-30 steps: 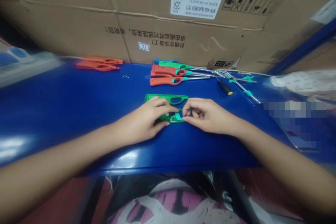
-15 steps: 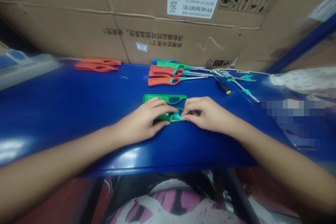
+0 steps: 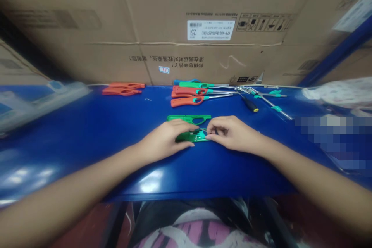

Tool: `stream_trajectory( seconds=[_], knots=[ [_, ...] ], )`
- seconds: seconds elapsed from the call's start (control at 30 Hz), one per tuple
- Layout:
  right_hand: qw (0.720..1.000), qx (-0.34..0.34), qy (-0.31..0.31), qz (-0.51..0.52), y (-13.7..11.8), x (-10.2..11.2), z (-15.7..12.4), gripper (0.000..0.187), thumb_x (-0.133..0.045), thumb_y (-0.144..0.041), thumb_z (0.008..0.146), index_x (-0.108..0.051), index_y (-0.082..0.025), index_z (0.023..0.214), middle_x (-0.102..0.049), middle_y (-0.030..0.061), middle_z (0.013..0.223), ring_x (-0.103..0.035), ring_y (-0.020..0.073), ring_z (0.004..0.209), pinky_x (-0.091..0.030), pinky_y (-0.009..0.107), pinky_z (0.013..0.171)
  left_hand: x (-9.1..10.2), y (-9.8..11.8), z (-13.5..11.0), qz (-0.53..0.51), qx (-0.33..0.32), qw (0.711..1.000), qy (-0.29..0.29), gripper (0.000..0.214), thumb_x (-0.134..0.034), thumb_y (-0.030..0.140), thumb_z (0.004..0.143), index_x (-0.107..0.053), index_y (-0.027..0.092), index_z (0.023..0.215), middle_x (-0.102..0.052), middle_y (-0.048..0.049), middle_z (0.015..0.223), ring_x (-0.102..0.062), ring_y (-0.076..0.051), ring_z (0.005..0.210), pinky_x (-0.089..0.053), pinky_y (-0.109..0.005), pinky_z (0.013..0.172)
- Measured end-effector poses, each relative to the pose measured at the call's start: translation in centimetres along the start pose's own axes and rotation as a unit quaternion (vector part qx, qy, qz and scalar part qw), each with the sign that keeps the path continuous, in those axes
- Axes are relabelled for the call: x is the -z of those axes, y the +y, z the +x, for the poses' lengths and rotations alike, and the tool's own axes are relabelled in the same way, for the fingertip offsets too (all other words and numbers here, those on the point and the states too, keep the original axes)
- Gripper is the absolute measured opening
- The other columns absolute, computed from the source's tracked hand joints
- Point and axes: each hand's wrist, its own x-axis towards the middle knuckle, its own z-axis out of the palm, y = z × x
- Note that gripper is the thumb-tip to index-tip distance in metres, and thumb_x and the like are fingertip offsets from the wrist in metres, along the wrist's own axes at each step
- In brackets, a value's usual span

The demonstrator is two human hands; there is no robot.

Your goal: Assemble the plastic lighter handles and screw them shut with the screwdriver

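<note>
A green lighter-handle half (image 3: pixel 184 136) lies on the blue table with its inner side up. My left hand (image 3: pixel 162 139) grips it from the left, thumb on the near edge and fingers on the far edge. Inside it sits a teal trigger (image 3: pixel 201 136), with a thin pale wire or frame along the near edge. My right hand (image 3: pixel 229 132) is closed in a pinch at the trigger's right end; its curled fingers hide part of that end. Just beyond my hands lies another green handle half (image 3: pixel 188 118), apart from them.
Several assembled lighters (image 3: pixel 187 101) lie at the back. Metal lighter tubes with teal pieces (image 3: pixel 273 105) and a black screwdriver (image 3: pixel 250 104) are to their right. Orange handle halves (image 3: pixel 123 90) are back left. A cardboard box (image 3: pixel 162 15) stands behind; a pale tray (image 3: pixel 66 97) is far left.
The view has tilted up, so everything appears lower in the picture. My hands stay at the same green handle half, the right still pinching at the trigger.
</note>
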Motion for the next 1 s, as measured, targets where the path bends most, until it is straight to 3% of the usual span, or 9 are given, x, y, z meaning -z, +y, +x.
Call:
stream_trajectory(
  seconds=[0.13,0.23,0.43,0.67,0.83,1.0],
  knots=[
    [1.000,0.008,0.010,-0.015,-0.3,-0.2,0.0,0.007,-0.069,-0.019,0.086,-0.067,-0.015,0.081,-0.057,-0.0034,0.066,-0.047,0.0057,0.053,-0.040,0.019,0.055,0.4,-0.1,0.0,-0.025,0.007,0.999,0.032,0.050,-0.082,0.040,0.080,-0.069,0.015,0.122,-0.075,-0.0097,0.113,-0.071,-0.023,0.103,-0.057,-0.036,0.093],
    [1.000,0.018,0.013,-0.019,-0.3,-0.2,-0.1,0.006,-0.070,-0.017,0.085,-0.067,-0.015,0.081,-0.057,-0.0035,0.066,-0.048,0.0055,0.053,-0.040,0.018,0.054,0.7,0.0,0.1,-0.017,0.009,0.999,0.043,0.048,-0.081,0.041,0.081,-0.069,0.015,0.120,-0.075,-0.0096,0.113,-0.070,-0.023,0.105,-0.056,-0.036,0.093],
    [0.998,0.036,0.022,-0.039,-0.5,-0.2,-0.2,0.007,-0.066,-0.016,0.088,-0.068,-0.015,0.081,-0.062,-0.0010,0.073,-0.050,0.0060,0.055,-0.041,0.019,0.057,1.1,0.1,0.2,0.019,0.010,1.000,0.007,0.045,-0.078,0.044,0.084,-0.070,0.019,0.119,-0.075,-0.0075,0.114,-0.068,-0.025,0.108,-0.054,-0.040,0.096],
    [0.998,0.028,0.054,-0.034,-0.7,0.5,-0.3,0.010,-0.066,-0.024,0.090,-0.072,-0.016,0.087,-0.063,0.0002,0.077,-0.048,0.0062,0.054,-0.040,0.021,0.055,1.1,0.1,0.1,0.040,0.013,0.999,-0.024,0.038,-0.074,0.033,0.087,-0.068,0.020,0.122,-0.074,-0.0060,0.116,-0.067,-0.025,0.110,-0.053,-0.039,0.095],
    [0.985,-0.004,0.108,-0.133,1.0,2.2,-0.1,0.015,-0.061,-0.028,0.092,-0.071,-0.018,0.089,-0.069,0.0026,0.086,-0.054,0.0107,0.064,-0.042,0.025,0.063,1.4,0.1,0.2,0.067,-0.010,0.997,-0.020,0.033,-0.068,0.036,0.092,-0.069,0.021,0.120,-0.073,-0.0060,0.114,-0.067,-0.024,0.106,-0.053,-0.039,0.093],
    [0.959,-0.100,0.182,-0.195,3.8,4.5,0.2,0.016,-0.058,-0.028,0.088,-0.071,-0.020,0.087,-0.071,0.0029,0.082,-0.058,0.0151,0.066,-0.042,0.028,0.064,1.5,0.2,0.0,0.084,-0.038,0.996,-0.016,0.021,-0.061,0.034,0.096,-0.073,0.021,0.109,-0.072,-0.0056,0.109,-0.066,-0.022,0.100,-0.053,-0.036,0.090]
  ],
)
